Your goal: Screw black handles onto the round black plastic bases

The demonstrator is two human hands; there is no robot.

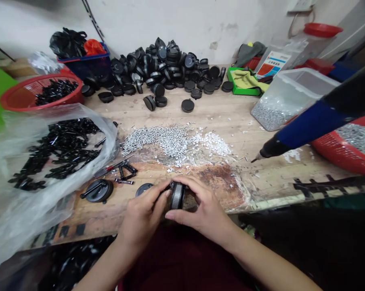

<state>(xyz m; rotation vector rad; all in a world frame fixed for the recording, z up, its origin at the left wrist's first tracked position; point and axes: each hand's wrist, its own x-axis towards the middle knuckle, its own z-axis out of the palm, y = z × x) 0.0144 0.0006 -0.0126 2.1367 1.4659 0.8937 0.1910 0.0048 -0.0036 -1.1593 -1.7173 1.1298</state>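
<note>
My left hand (144, 214) and my right hand (200, 208) both grip one small round black part (177, 196) with a ribbed silvery rim, held on edge just above the near edge of the wooden workbench (231, 117). The fingers of both hands are curled around it. A flat black disc (143, 188) lies on the bench just left of my left fingers. Further left lies another round black part with a lever (97, 190). A few loose black pieces (125, 171) lie beyond them.
A spread of small silver screws (167, 141) and white bits (212, 143) lies mid-bench. A pile of black round parts (161, 66) sits at the back. A clear bag of black pieces (55, 151) is left, a blue-black electric screwdriver (315, 121) hangs at right above red baskets (346, 149).
</note>
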